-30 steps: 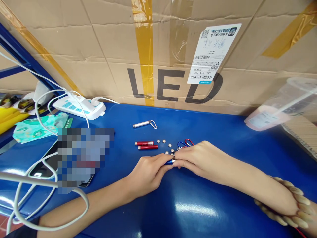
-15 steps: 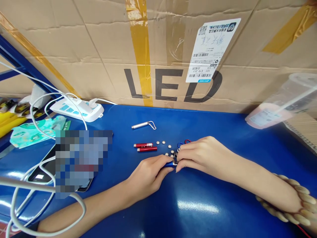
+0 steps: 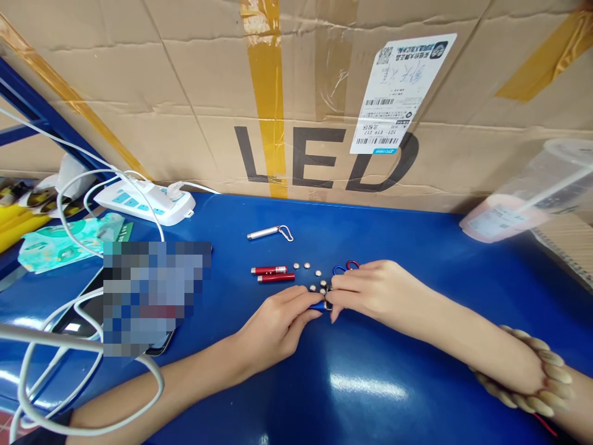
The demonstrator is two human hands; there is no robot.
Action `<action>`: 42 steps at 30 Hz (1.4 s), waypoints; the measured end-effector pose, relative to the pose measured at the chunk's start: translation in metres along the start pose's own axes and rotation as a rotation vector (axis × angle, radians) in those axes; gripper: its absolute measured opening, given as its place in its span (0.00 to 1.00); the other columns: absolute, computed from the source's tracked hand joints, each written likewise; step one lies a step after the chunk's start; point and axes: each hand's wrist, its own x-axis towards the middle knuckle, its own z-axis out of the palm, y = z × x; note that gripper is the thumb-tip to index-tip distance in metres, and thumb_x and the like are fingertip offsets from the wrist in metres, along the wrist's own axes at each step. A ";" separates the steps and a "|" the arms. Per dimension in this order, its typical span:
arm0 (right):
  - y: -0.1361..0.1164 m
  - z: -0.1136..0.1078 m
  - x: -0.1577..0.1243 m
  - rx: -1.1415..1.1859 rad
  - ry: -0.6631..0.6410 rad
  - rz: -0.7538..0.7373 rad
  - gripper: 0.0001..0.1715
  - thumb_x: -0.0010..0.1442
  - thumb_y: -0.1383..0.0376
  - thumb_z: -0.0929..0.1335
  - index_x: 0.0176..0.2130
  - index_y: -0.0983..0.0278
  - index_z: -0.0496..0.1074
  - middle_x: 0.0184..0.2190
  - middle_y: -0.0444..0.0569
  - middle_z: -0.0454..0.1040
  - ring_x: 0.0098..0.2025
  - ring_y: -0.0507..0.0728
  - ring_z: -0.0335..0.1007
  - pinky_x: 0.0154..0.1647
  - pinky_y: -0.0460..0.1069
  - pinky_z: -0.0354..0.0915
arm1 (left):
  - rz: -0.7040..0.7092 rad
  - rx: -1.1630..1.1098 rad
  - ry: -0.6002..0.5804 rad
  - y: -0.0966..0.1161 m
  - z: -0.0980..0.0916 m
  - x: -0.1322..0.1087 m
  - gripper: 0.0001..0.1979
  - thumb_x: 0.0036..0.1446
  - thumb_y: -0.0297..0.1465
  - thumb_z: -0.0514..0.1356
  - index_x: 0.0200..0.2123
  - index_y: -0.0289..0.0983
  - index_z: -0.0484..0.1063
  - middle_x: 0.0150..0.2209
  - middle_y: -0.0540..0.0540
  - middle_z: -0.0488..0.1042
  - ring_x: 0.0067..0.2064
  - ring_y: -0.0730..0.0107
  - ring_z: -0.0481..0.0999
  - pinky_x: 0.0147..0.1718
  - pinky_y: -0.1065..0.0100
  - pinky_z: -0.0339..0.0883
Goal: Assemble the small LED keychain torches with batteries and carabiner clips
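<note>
Currently, I am bringing two hands together mid-frame: left hand (image 3: 278,324), pinching the blue tube (image 3: 317,306), seemingly part-finished; right hand (image 3: 370,287), curling over its right end, exact grip hidden, cannot tell. Silver light (image 3: 263,233), one, upper centre, lying seemingly complete. Red tubes (image 3: 279,278), two, centre, lying seemingly unfinished. Button cells (image 3: 317,273), several, centre, lying loose, unused.

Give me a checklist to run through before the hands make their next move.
1. Left hand has the blue tube pinched: ok.
2. Right hand firmly on the tube's metal end: cannot tell; contact partly hidden.
3. Small silver pieces well apart from both hands: not ok; some lie right beside the left.
4. Two red tubes lying side by side: ok.
5. Silver tube beyond the red ones: ok.
</note>
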 end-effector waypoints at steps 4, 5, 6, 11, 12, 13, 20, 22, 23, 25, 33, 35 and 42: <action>-0.005 0.004 0.001 -0.130 0.039 -0.033 0.29 0.69 0.68 0.50 0.28 0.65 0.71 0.23 0.44 0.73 0.25 0.51 0.70 0.22 0.48 0.55 | 0.017 0.031 0.067 -0.002 0.001 -0.003 0.11 0.62 0.24 0.49 0.41 0.31 0.71 0.29 0.44 0.74 0.31 0.69 0.73 0.31 0.70 0.71; -0.007 0.004 0.001 -0.148 0.042 -0.034 0.28 0.68 0.69 0.51 0.27 0.65 0.71 0.23 0.44 0.72 0.24 0.51 0.70 0.22 0.48 0.55 | 0.030 0.041 0.084 -0.002 0.002 -0.004 0.11 0.62 0.24 0.49 0.41 0.31 0.71 0.28 0.44 0.73 0.29 0.69 0.73 0.30 0.70 0.70; -0.009 0.005 0.001 -0.155 0.040 -0.027 0.27 0.68 0.70 0.51 0.27 0.65 0.71 0.22 0.45 0.72 0.24 0.51 0.70 0.22 0.48 0.55 | 0.048 0.053 0.101 -0.002 0.002 -0.004 0.11 0.62 0.24 0.49 0.41 0.31 0.71 0.27 0.44 0.73 0.28 0.69 0.72 0.28 0.70 0.70; -0.019 0.006 0.002 -0.023 -0.058 0.139 0.17 0.63 0.72 0.59 0.27 0.66 0.70 0.23 0.46 0.73 0.22 0.51 0.68 0.22 0.47 0.54 | 0.160 0.148 0.177 -0.004 0.004 -0.005 0.11 0.62 0.22 0.50 0.43 0.27 0.70 0.28 0.41 0.75 0.27 0.68 0.72 0.26 0.69 0.70; -0.020 0.006 0.003 0.029 -0.082 0.188 0.15 0.62 0.71 0.60 0.27 0.66 0.70 0.24 0.46 0.74 0.23 0.52 0.69 0.22 0.47 0.54 | 0.176 0.164 0.186 -0.004 0.005 -0.005 0.11 0.62 0.22 0.50 0.43 0.28 0.70 0.29 0.40 0.76 0.28 0.68 0.73 0.27 0.69 0.70; -0.021 0.006 0.004 0.085 -0.101 0.235 0.14 0.62 0.71 0.61 0.28 0.66 0.70 0.25 0.46 0.75 0.24 0.52 0.70 0.22 0.47 0.54 | 0.188 0.177 0.194 -0.004 0.005 -0.005 0.11 0.61 0.22 0.50 0.44 0.28 0.69 0.30 0.40 0.76 0.28 0.67 0.74 0.27 0.69 0.71; -0.018 0.008 0.006 0.421 -0.094 0.410 0.17 0.63 0.68 0.60 0.26 0.65 0.71 0.25 0.44 0.75 0.26 0.51 0.71 0.28 0.45 0.59 | 0.158 0.162 0.213 -0.004 0.004 -0.002 0.12 0.61 0.21 0.52 0.46 0.32 0.70 0.31 0.42 0.77 0.30 0.69 0.75 0.29 0.69 0.72; -0.015 0.007 0.006 0.449 -0.088 0.429 0.17 0.64 0.66 0.60 0.27 0.64 0.71 0.25 0.42 0.75 0.27 0.50 0.71 0.28 0.44 0.58 | 0.131 0.128 0.207 -0.004 0.004 -0.001 0.12 0.61 0.21 0.52 0.47 0.32 0.69 0.32 0.42 0.77 0.31 0.69 0.75 0.31 0.69 0.73; -0.013 0.006 0.006 0.453 -0.096 0.435 0.18 0.64 0.66 0.60 0.27 0.63 0.72 0.24 0.42 0.75 0.26 0.50 0.70 0.28 0.44 0.57 | 0.114 0.114 0.203 -0.005 0.004 -0.001 0.12 0.61 0.22 0.53 0.47 0.32 0.69 0.33 0.42 0.77 0.32 0.69 0.76 0.31 0.69 0.73; -0.010 0.004 0.007 0.450 -0.127 0.442 0.18 0.64 0.64 0.60 0.27 0.63 0.72 0.23 0.41 0.75 0.25 0.49 0.69 0.27 0.44 0.56 | 0.077 0.097 0.196 -0.005 0.003 0.000 0.12 0.62 0.23 0.53 0.48 0.32 0.70 0.33 0.42 0.77 0.32 0.69 0.76 0.32 0.69 0.73; 0.006 0.001 0.007 0.493 -0.164 0.414 0.19 0.64 0.60 0.62 0.24 0.61 0.71 0.20 0.37 0.72 0.23 0.47 0.67 0.25 0.43 0.52 | 0.022 0.105 0.209 -0.005 0.000 0.003 0.12 0.62 0.28 0.55 0.47 0.32 0.71 0.31 0.44 0.77 0.30 0.71 0.75 0.33 0.69 0.72; 0.009 0.002 0.007 0.497 -0.159 0.419 0.20 0.64 0.58 0.62 0.25 0.61 0.72 0.20 0.37 0.72 0.24 0.47 0.67 0.25 0.43 0.52 | 0.010 0.089 0.209 -0.005 0.000 0.003 0.11 0.61 0.28 0.55 0.46 0.32 0.71 0.32 0.43 0.77 0.31 0.70 0.75 0.33 0.69 0.72; 0.010 0.001 0.007 0.522 -0.141 0.433 0.13 0.61 0.59 0.65 0.28 0.58 0.76 0.24 0.37 0.74 0.27 0.48 0.69 0.26 0.43 0.54 | -0.031 0.052 0.168 -0.003 -0.002 0.004 0.11 0.62 0.28 0.54 0.44 0.31 0.72 0.31 0.42 0.76 0.30 0.69 0.74 0.29 0.69 0.71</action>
